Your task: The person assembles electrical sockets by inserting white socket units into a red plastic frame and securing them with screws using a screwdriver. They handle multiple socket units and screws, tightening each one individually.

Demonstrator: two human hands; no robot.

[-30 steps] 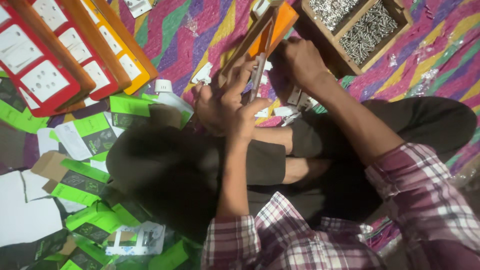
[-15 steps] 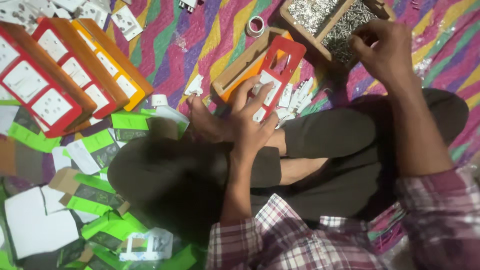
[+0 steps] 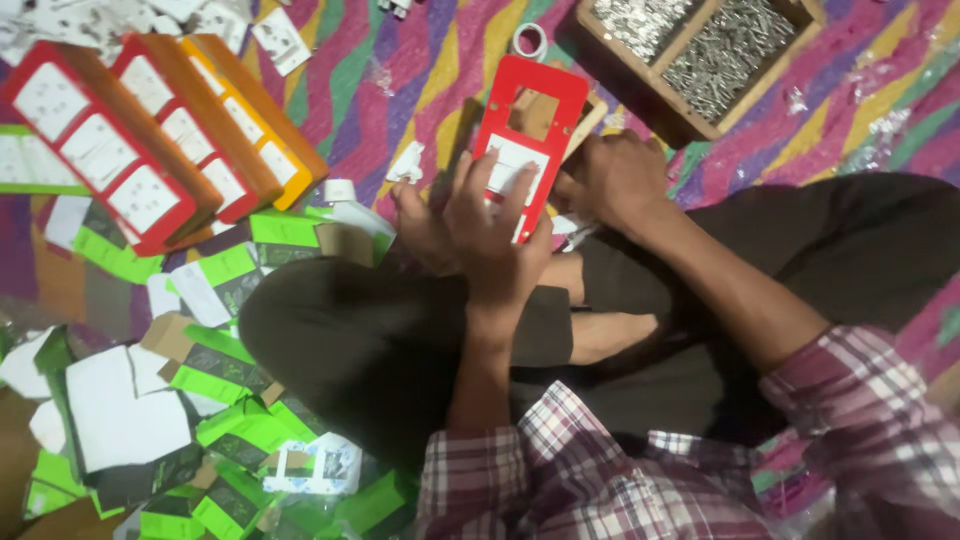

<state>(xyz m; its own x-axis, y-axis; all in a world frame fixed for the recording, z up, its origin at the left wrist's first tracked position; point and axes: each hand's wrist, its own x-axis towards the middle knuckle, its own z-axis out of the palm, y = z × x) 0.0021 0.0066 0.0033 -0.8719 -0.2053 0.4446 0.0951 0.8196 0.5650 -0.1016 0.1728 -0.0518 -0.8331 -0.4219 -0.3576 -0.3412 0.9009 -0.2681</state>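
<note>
Beside the screw tray (image 3: 600, 45), left hand (image 3: 495, 225) and right hand (image 3: 615, 180) grip a red panel (image 3: 530, 130).

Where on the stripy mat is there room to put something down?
Bare mat shows between the orange-sided switch board and the red switch plate held by the left hand, below the white tape ring. It is crowded lower left with green and white cardboard packets.
</note>
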